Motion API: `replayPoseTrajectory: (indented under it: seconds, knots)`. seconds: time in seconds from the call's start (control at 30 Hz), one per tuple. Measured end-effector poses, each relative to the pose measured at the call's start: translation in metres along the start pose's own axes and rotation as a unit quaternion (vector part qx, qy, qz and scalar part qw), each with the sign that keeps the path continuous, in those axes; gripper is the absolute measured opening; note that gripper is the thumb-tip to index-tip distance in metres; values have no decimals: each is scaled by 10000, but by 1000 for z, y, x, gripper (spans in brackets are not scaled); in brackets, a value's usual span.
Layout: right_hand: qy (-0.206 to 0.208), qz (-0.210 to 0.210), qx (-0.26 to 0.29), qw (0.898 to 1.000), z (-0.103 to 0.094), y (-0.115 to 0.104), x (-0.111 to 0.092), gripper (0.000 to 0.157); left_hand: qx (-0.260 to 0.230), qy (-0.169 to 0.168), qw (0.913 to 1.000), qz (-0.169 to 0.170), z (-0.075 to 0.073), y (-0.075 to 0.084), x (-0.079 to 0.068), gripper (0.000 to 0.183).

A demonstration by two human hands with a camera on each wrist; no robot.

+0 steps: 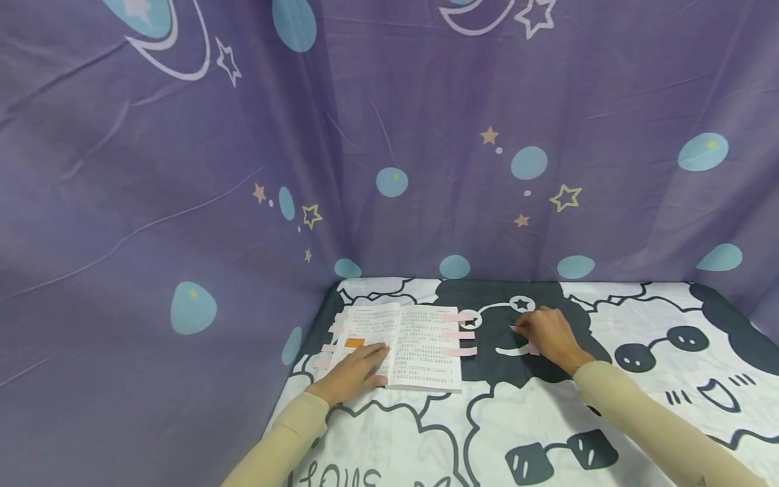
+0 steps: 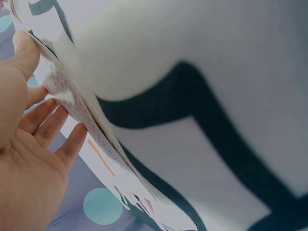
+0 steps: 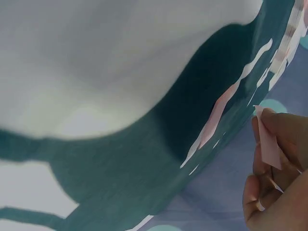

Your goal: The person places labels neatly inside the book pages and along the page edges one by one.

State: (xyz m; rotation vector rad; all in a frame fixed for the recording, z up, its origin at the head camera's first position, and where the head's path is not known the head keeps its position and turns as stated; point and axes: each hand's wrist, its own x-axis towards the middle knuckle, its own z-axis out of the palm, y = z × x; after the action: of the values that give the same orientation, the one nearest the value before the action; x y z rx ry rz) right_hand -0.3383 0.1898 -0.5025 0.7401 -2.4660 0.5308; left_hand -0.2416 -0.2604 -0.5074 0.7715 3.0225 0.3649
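An open book (image 1: 426,365) with printed pages lies on the patterned cloth. My left hand (image 1: 353,373) rests on its left page with fingers extended; in the left wrist view the fingertips touch the paper. An orange sticker (image 1: 355,343) is on that page, just beyond the fingers. Pink sticky tabs (image 1: 459,335) stick out from the book's right edge, with others along the left edge. To the right of the book, my right hand (image 1: 552,338) pinches a pink sticky tab (image 3: 269,144) between thumb and finger. Below that hand, another pink strip (image 3: 217,115) lies on the dark part of the cloth.
A black-and-white cartoon cloth (image 1: 414,446) covers the surface under the book. Purple curtains (image 1: 426,223) with moons, stars and blue spots hang behind it and along the left side.
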Motion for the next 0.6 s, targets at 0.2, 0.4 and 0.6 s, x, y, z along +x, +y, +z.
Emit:
replayPoseTrajectory:
  seconds: [0.2,0.4,0.6]
  knots:
    - [-46,-272,-79,9996,4,-14,2,13,14,-26,10000,-23,-1,0,0,71]
    - [8,-532,97,9985,9,-27,4,17,32,-31,10000,-41,0,0,0,72]
    - [-76,-550,150,9983,12,-39,6,16,66,-22,10000,-27,1,0,0,71]
